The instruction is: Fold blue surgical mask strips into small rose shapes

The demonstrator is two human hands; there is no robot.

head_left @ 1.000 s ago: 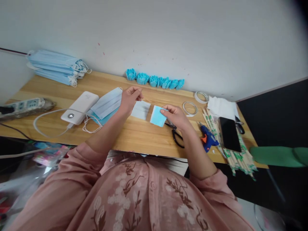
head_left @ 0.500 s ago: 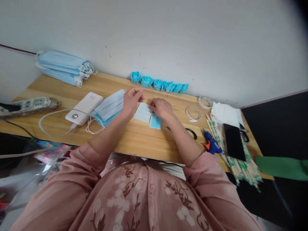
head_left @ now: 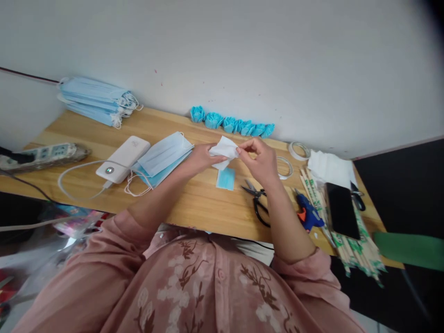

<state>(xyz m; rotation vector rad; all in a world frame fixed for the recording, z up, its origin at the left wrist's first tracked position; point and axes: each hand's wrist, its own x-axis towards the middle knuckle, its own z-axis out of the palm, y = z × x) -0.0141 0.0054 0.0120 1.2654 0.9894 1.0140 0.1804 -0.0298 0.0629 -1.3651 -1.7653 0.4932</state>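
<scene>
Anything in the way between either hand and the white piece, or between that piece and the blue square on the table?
Nothing visible: the left hand and right hand both hold the white piece. Nothing shows between it and the blue square either; the scissors lie to the square's right.

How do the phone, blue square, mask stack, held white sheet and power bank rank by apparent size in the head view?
1. Mask stack
2. Phone and power bank: too alike to rank
3. White sheet, crumpled
4. Blue square
</scene>
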